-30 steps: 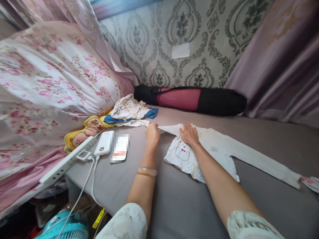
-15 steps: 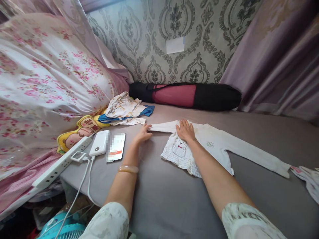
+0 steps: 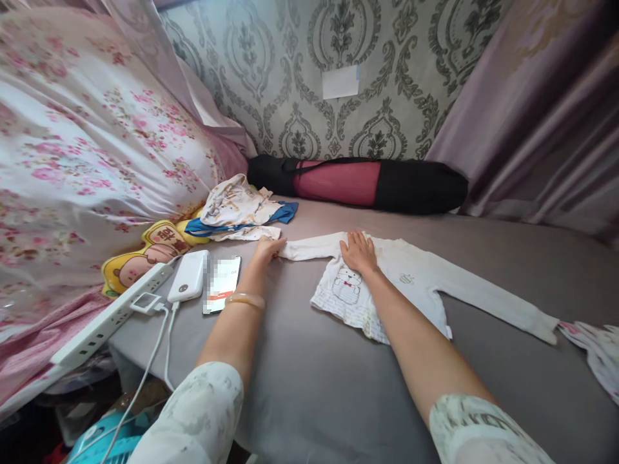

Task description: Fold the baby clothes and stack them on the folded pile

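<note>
On the grey sheet, a white shirt's sleeve is stretching rightward from the left hand, pinching its end, to the right hand, pressing flat.

Left hand out at the end of one sleeve, fingers curled on the cuff of a small white long-sleeved fabric top! Right hand lies flat near that shoulder, just above a printed bear. The top is spread across a smooth grey sheet, far sleeve reaching a white-and-pink printed cloth. Over on the left, a black-edged smartphone, screen lit, beside a white rectangular power bank, cable plugged in; then a long white plastic power strip. Further back, a rumpled white-and-blue clothes pile and a long black-and-red tubular bag.
</note>
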{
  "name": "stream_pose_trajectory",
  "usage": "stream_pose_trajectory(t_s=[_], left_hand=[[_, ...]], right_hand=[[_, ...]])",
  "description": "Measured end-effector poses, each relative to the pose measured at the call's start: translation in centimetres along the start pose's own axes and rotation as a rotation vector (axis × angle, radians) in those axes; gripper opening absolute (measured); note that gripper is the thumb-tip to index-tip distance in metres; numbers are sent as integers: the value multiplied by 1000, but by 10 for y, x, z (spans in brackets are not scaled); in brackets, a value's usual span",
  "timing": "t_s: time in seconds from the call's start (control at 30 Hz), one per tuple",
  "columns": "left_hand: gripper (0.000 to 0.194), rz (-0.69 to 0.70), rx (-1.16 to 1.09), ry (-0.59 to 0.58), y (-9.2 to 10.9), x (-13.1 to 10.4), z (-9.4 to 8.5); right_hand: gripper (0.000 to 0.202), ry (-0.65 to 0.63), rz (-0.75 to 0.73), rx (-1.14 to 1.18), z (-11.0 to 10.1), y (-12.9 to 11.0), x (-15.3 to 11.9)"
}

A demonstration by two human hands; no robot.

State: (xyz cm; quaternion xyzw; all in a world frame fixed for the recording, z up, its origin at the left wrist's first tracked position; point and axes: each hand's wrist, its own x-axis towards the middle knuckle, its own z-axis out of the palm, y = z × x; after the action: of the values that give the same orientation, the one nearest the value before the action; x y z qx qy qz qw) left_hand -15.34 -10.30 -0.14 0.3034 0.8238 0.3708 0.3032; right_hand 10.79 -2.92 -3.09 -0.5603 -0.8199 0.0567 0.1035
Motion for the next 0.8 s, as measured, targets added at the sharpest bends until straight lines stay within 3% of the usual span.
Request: stream_pose_trajectory(t_s=[0.13, 0.23, 0.3, 0.43, 0.6, 0.73, 0.8], left_hand=[[23, 70, 74, -3, 2, 1, 2], [12, 232, 166, 120, 7, 0, 7], [18, 355, 261, 231, 9, -2, 11], [26, 473, 493, 270, 5, -11, 17], [30, 490, 742, 214, -3, -19, 17], [32, 385, 848, 178, 3, -19, 13], [34, 344, 892, 225, 10, -20, 12]], right_hand=[[61, -3, -1, -10, 0, 0, 0], [61, -19, 3, -15, 0, 0, 0], [61, -21, 3, -17, 0, 0, 1], [61, -11, 3, -16, 1, 0, 1], [61, -9, 7, -13, 1, 0, 0], [61, 5, 4, -6, 1, 0, 0], [61, -2, 6, -2, 1, 0, 0]])
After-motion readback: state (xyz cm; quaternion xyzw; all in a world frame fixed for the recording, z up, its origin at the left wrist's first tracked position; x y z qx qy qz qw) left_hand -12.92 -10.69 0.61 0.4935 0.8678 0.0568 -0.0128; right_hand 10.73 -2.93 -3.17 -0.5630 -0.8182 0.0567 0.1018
